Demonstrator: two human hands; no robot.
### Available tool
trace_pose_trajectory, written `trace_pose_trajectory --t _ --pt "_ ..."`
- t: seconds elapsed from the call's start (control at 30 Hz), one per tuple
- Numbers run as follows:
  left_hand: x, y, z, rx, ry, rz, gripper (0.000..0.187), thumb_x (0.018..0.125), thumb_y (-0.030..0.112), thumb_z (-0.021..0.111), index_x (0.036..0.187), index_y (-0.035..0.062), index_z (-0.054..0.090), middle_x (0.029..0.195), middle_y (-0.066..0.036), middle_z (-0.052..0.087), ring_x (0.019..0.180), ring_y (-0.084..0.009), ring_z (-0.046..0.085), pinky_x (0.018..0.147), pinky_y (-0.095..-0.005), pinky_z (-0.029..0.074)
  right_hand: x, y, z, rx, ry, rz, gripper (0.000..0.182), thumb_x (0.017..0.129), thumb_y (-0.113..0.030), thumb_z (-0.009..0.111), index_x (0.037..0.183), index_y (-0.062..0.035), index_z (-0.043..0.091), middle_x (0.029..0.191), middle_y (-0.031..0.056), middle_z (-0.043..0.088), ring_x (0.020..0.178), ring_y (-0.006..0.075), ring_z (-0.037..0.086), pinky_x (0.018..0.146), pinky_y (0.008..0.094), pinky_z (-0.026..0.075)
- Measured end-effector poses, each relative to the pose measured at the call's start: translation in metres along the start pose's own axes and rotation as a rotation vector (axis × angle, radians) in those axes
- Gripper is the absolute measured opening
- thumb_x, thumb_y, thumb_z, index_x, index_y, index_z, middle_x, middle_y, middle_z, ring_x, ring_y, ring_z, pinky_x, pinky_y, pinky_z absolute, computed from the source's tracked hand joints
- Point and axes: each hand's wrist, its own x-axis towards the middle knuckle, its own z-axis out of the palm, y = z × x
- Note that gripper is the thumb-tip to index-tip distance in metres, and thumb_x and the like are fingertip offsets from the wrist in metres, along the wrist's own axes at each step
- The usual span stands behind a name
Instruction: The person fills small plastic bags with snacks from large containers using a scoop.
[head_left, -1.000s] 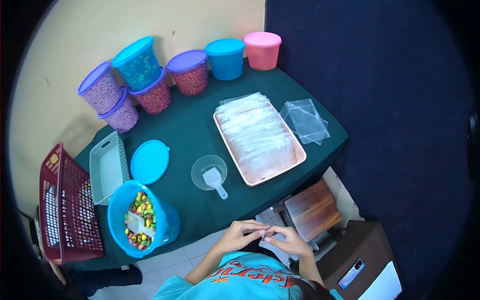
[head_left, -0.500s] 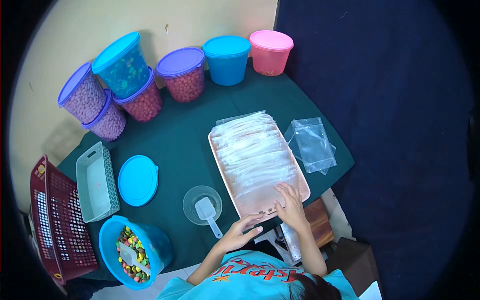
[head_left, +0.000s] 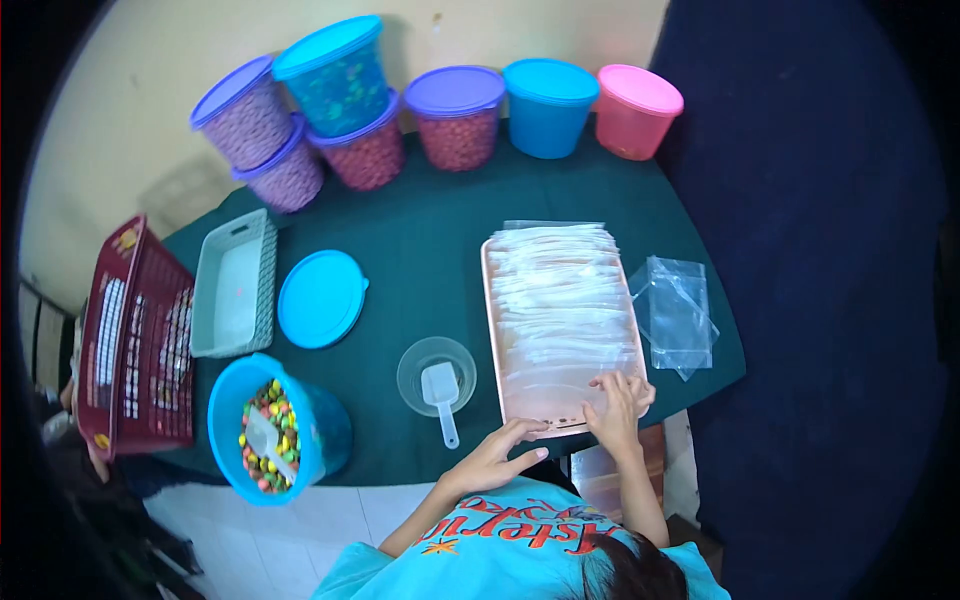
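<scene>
A pink tray (head_left: 492, 330) on the green-covered table holds a long row of clear plastic bags (head_left: 555, 290). My left hand (head_left: 495, 458) rests by the tray's near left corner, fingers apart, with nothing in it. Over the near right part of the tray is my right hand (head_left: 617, 410), its fingers spread and slightly bent, holding nothing visible. Left of the tray, a clear bowl (head_left: 408, 378) has a white scoop (head_left: 440, 386) in it. Loose clear bags (head_left: 680, 315) lie to the tray's right.
A blue tub (head_left: 330, 430) of colourful candies with a scoop stands at the near left. Beyond it are a blue lid (head_left: 322, 299), a grey-green basket (head_left: 235, 290) and a maroon basket (head_left: 150, 350). Several lidded tubs (head_left: 455, 118) line the wall. A person's hand (head_left: 98, 463) shows far left.
The view has turned, so the table and its things appear shifted right. Both hands stay at the near end of the tray, with fingers slightly moved.
</scene>
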Motion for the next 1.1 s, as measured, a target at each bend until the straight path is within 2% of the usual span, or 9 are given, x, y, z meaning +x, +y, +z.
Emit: trace_pose_trajectory --t 0.1,0.2,0.4,0.5,0.6,0.77,0.93,1.07,1.1 --pt "-0.007 0.005 0.009 0.082 0.024 0.023 0.042 0.084 0.024 0.052 0.117 0.0005 0.044 0.114 -0.015 0.047 0.104 -0.0230 0.050 0.089 -0.0350 0.038 0.002 0.004 -0.012 -0.083 -0.090 -0.018 0.013 0.061 -0.016 0.067 0.070 -0.0144 0.058 0.082 0.0003 0.051 0.091 0.0225 0.042 0.089 0.0476 0.017" --pt "-0.014 0.004 0.021 0.125 0.062 0.012 0.044 0.084 0.032 0.051 0.117 0.0027 0.043 0.115 -0.017 0.046 0.103 -0.0279 0.050 0.087 -0.0376 0.038 0.002 0.008 -0.021 -0.084 -0.075 -0.076 0.011 0.062 -0.017 0.066 0.071 -0.0146 0.059 0.080 0.0009 0.052 0.091 0.0223 0.042 0.090 0.0465 0.016" --pt "-0.037 0.003 0.041 0.087 0.233 -0.006 0.044 0.084 0.033 0.051 0.116 0.0031 0.044 0.113 -0.016 0.047 0.102 -0.0260 0.051 0.083 -0.0360 0.041 0.006 0.025 -0.041 0.072 -0.076 -0.082 0.013 0.066 -0.017 0.066 0.073 -0.0103 0.058 0.081 0.0018 0.055 0.092 0.0212 0.044 0.092 0.0434 0.016" --pt "-0.051 0.000 0.052 0.032 0.303 -0.105 0.040 0.085 0.024 0.051 0.118 0.0007 0.044 0.111 -0.013 0.048 0.103 -0.0229 0.049 0.089 -0.0337 0.038 0.013 0.023 -0.055 0.266 -0.006 -0.109 0.012 0.067 -0.013 0.064 0.074 -0.0087 0.056 0.080 0.0028 0.055 0.086 0.0195 0.046 0.089 0.0347 0.021" --pt "-0.068 -0.005 0.064 -0.031 0.417 -0.118 0.040 0.085 0.023 0.050 0.117 0.0001 0.044 0.112 -0.013 0.048 0.105 -0.0223 0.048 0.090 -0.0337 0.037 0.025 0.018 -0.058 0.377 0.043 -0.159 0.012 0.067 -0.008 0.064 0.074 -0.0067 0.053 0.077 0.0039 0.054 0.081 0.0193 0.046 0.085 0.0335 0.025" --pt "-0.117 0.007 0.079 -0.088 0.614 -0.105 0.036 0.085 0.019 0.050 0.116 -0.0004 0.046 0.113 -0.013 0.049 0.106 -0.0220 0.048 0.092 -0.0332 0.036 0.039 -0.038 -0.053 0.695 0.060 -0.374 0.013 0.066 -0.003 0.064 0.074 -0.0037 0.052 0.073 0.0063 0.053 0.073 0.0198 0.046 0.077 0.0305 0.031" --pt "-0.165 -0.008 0.085 -0.281 1.012 0.055 0.036 0.083 0.013 0.052 0.116 0.0002 0.044 0.112 -0.013 0.050 0.105 -0.0228 0.049 0.093 -0.0354 0.035 0.017 -0.107 -0.043 0.790 -0.061 -0.568 0.012 0.066 -0.003 0.063 0.074 -0.0036 0.054 0.072 0.0066 0.054 0.072 0.0205 0.047 0.073 0.0311 0.033" --pt "-0.183 -0.006 0.077 -0.269 1.133 0.208 0.056 0.077 0.021 0.062 0.123 0.0008 0.036 0.119 -0.014 0.044 0.108 -0.0242 0.046 0.092 -0.0386 0.036 -0.014 -0.140 -0.026 1.016 -0.349 -0.477 0.010 0.071 -0.003 0.062 0.075 -0.0026 0.054 0.072 0.0066 0.054 0.071 0.0169 0.048 0.068 0.0280 0.037" --pt "-0.188 -0.010 0.075 -0.268 1.082 0.187 0.069 0.079 0.042 0.056 0.127 0.0008 0.030 0.122 -0.015 0.041 0.108 -0.0248 0.045 0.090 -0.0400 0.037 -0.022 -0.148 -0.021 1.057 -0.409 -0.451 0.010 0.072 -0.003 0.062 0.076 -0.0020 0.053 0.072 0.0065 0.054 0.071 0.0156 0.049 0.068 0.0271 0.038"
